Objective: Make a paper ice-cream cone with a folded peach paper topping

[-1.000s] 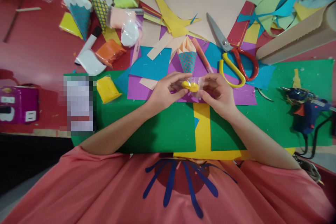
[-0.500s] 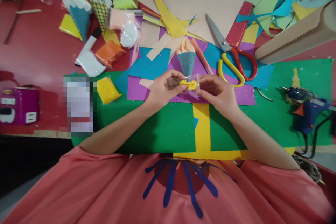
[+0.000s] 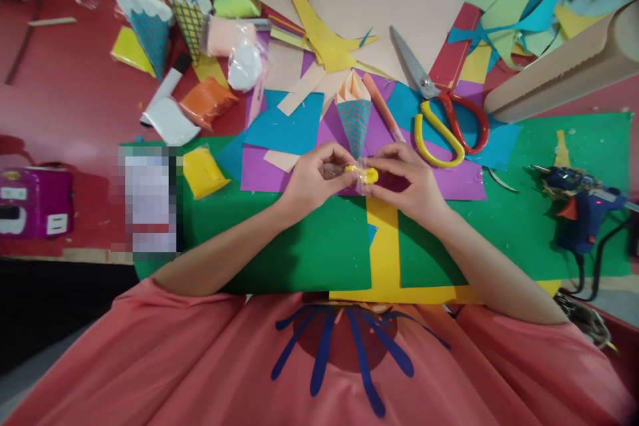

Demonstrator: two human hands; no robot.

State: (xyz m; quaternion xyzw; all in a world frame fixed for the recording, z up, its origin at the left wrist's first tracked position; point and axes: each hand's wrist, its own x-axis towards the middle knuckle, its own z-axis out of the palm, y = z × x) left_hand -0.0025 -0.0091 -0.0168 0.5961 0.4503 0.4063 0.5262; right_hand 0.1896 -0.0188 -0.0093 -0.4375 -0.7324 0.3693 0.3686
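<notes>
Between my two hands is a small clear plastic bag (image 3: 363, 176) with a lump of yellow modelling clay (image 3: 370, 176) in it. My left hand (image 3: 319, 180) pinches the bag's left side with thumb and forefinger. From the other side, my right hand (image 3: 412, 180) grips the right edge of the bag, its fingers closed on the plastic. Just beyond my fingertips lies a paper ice-cream cone (image 3: 354, 110), teal with a peach swirled top, its point towards the bag. An orange-red marker-like stick (image 3: 382, 105) rests to the right of the cone.
Scissors (image 3: 429, 90) with yellow and red handles lie ahead right. A blue glue gun (image 3: 579, 213) sits far right on a green sheet (image 3: 439, 246). Left are clay packets, yellow (image 3: 206, 173) and orange (image 3: 208, 103), and several finished cones (image 3: 150, 26). A pixelated rectangle (image 3: 150, 200) lies left.
Both hands have come slightly lower and closer together. The bag is now more bunched between the fingers, and the clay has shifted a little down and right, uncovering more of the cone's tip.
</notes>
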